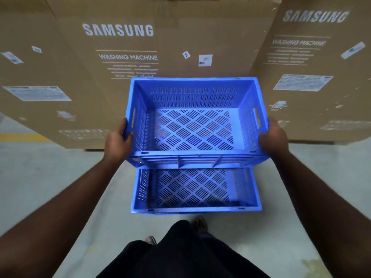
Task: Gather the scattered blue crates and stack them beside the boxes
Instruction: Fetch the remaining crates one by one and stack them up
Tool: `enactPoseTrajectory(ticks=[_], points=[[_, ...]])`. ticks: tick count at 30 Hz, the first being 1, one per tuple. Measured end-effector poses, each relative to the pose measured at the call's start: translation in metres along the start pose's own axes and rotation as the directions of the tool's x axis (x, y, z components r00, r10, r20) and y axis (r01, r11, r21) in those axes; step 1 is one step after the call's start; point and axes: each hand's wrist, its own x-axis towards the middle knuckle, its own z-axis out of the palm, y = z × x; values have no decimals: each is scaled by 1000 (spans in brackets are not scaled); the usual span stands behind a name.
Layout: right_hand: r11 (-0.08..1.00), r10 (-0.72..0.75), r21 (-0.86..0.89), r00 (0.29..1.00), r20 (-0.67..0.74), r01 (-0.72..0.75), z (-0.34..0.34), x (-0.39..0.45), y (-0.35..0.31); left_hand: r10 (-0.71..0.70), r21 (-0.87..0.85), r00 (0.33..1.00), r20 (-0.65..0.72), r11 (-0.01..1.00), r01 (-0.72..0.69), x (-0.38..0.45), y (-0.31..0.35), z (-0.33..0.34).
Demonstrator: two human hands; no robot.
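Observation:
I hold an empty blue slotted crate (pixel 192 125) in the air in front of me. My left hand (pixel 118 140) grips its left side by the handle slot, and my right hand (pixel 274 137) grips its right side. Below it, a second blue crate (pixel 192 189) of the same kind stands on the floor, its far half hidden under the held one. Both sit close in front of a large brown cardboard washing machine box (pixel 124 63).
A second large cardboard box (pixel 313 73) stands to the right, close beside the first. The grey concrete floor (pixel 50 171) has a yellow line (pixel 22 137) at the left. My dark trousers and feet (pixel 198 223) are just behind the lower crate.

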Motion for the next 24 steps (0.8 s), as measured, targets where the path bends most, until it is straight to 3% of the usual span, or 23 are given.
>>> enactPoseTrajectory(ticks=[3, 8, 15, 24], points=[[999, -12, -49, 999, -32, 10, 2, 5, 2, 8, -30, 998, -54, 999, -10, 5, 17, 8], [982, -11, -187, 1000, 1, 11, -6, 25, 5, -15, -36, 1000, -12, 999, 14, 9, 23, 11], [980, -68, -187, 998, -4, 66, 7, 23, 13, -73, -129, 997, -1, 989, 72, -2, 1, 7], [959, -75, -270, 996, 41, 84, 10, 11, 3, -116, -97, 993, -12, 989, 115, -10, 7, -2]])
